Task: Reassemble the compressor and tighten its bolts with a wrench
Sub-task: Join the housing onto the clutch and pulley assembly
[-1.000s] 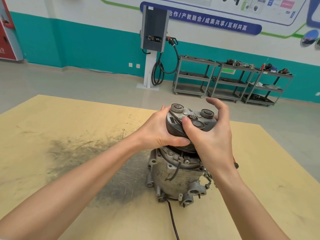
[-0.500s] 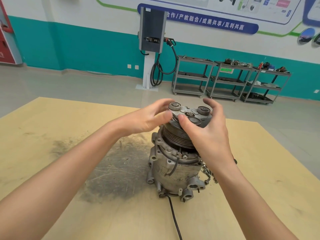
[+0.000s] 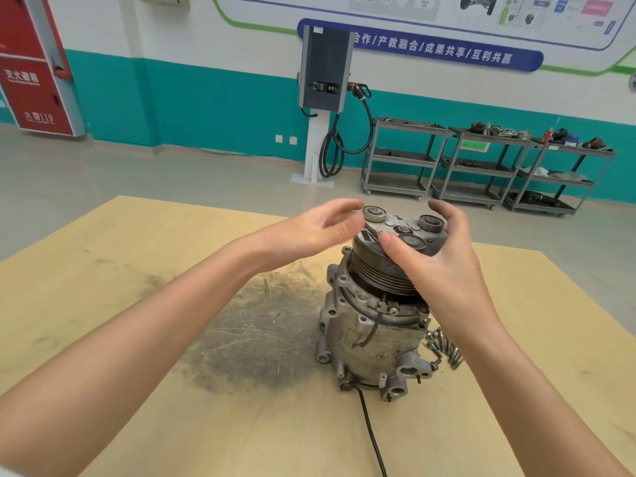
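Compressor (image 3: 375, 335) upright between left hand (image 3: 320, 232) and right hand (image 3: 444, 266).

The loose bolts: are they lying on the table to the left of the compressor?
No, the loose bolts lie on the table at the right of the compressor, beneath the right hand.

I am standing the compressor (image 3: 375, 325) upright on the yellow table (image 3: 137, 390), pulley end up. My right hand (image 3: 444, 270) is gripping the clutch plate (image 3: 401, 232), thumb resting on top. My left hand (image 3: 316, 232) is hovering open just beside it. Loose bolts (image 3: 444, 349) are lying near the compressor's right side.
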Tool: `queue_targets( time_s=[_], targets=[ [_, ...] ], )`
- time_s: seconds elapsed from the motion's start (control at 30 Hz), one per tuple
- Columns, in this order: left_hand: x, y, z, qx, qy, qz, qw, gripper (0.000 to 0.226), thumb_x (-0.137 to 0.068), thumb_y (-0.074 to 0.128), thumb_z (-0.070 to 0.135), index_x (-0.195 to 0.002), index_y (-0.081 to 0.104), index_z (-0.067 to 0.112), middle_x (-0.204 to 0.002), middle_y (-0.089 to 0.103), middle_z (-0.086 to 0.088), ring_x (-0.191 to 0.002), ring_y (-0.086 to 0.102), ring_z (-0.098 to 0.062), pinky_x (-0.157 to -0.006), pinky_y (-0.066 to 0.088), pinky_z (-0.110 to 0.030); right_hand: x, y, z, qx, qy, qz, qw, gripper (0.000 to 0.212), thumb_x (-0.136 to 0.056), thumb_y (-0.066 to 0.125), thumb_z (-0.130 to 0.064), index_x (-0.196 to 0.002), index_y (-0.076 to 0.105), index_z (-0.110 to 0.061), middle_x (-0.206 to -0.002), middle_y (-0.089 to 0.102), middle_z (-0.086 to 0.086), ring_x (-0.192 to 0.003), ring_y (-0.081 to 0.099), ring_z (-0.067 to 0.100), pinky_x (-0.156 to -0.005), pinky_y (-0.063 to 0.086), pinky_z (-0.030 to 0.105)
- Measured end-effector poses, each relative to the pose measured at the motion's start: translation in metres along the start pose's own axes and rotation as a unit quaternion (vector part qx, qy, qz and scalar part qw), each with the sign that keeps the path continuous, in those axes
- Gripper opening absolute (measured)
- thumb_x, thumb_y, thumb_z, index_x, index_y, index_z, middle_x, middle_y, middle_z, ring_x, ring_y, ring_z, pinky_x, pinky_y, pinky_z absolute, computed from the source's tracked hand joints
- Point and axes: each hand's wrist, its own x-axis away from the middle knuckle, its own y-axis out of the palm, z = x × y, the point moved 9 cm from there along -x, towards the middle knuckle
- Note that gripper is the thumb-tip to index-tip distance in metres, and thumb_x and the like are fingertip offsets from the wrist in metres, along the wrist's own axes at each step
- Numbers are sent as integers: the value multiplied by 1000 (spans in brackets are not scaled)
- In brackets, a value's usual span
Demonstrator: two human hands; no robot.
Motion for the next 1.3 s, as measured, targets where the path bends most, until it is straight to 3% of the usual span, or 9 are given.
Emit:
queue_targets(
  time_s=[0.13,0.23,0.47,0.57,0.73,0.9,1.0,1.2,1.3],
  targets=[
    [-16,16,21,-64,14,-58,996,144,-32,47,101,-148,29,18,-149,42,1,-134,42,-11,-112,35,-29,1,-2,5,-47,5,-25,999,107,-49,75,-71,-143,31,-42,-122,60,-10,-109,60,4,-96,52,33],
    [-20,24,23,-35,36,-76,996,141,-31,51,99,-143,32,15,-136,50,4,-124,50,-6,-102,40,-19,2,-3,12,-69,10,-30,997,116,-43,77,-79,-142,29,-44,-126,58,-10,-115,59,5,-96,51,32],
    [-23,27,16,34,38,-3,999,96,-40,61,92,-114,48,32,-112,64,12,-101,64,2,-90,51,-19,1,-2,14,-71,-31,22,997,90,-57,68,-64,-136,37,-36,-106,63,-16,-96,63,-5,-85,56,31],
    [-23,28,12,65,54,47,995,92,-52,59,90,-116,51,25,-113,66,4,-105,65,-8,-93,53,-28,3,-2,11,-90,-56,51,993,86,-60,69,-60,-135,39,-30,-99,66,-17,-93,65,-2,-79,57,27],
    [-25,26,5,101,50,130,985,67,-73,49,68,-115,56,17,-109,70,-7,-101,67,-19,-92,53,-45,-2,-4,14,-100,-68,55,991,78,-62,68,-58,-131,40,-34,-96,63,-35,-91,64,-5,-70,52,14],
    [-25,23,11,73,54,149,985,69,-74,46,71,-114,58,16,-103,72,-4,-96,69,-16,-88,53,-47,-7,-8,21,-104,-72,45,991,79,-63,66,-57,-134,43,-33,-98,68,-14,-92,66,0,-71,52,13],
    [-21,21,13,48,59,165,983,69,-73,45,74,-113,57,19,-99,73,-2,-92,69,-13,-85,54,-44,-12,-8,21,-95,-79,21,992,82,-63,64,-56,-138,41,-32,-100,66,-23,-94,64,0,-74,52,14],
    [-13,19,14,22,69,195,978,71,-73,43,75,-115,57,20,-98,70,9,-91,65,1,-81,53,-29,-15,-4,18,-110,-97,-19,989,83,-64,64,-51,-139,41,-24,-104,65,-6,-92,65,1,-72,51,14],
    [-10,19,13,31,66,204,976,70,-74,44,75,-115,57,20,-99,71,7,-93,65,-3,-84,53,-33,-13,-3,17,-107,-102,-19,989,82,-65,65,-50,-139,42,-24,-105,64,-6,-92,65,1,-73,51,14]
  ],
)
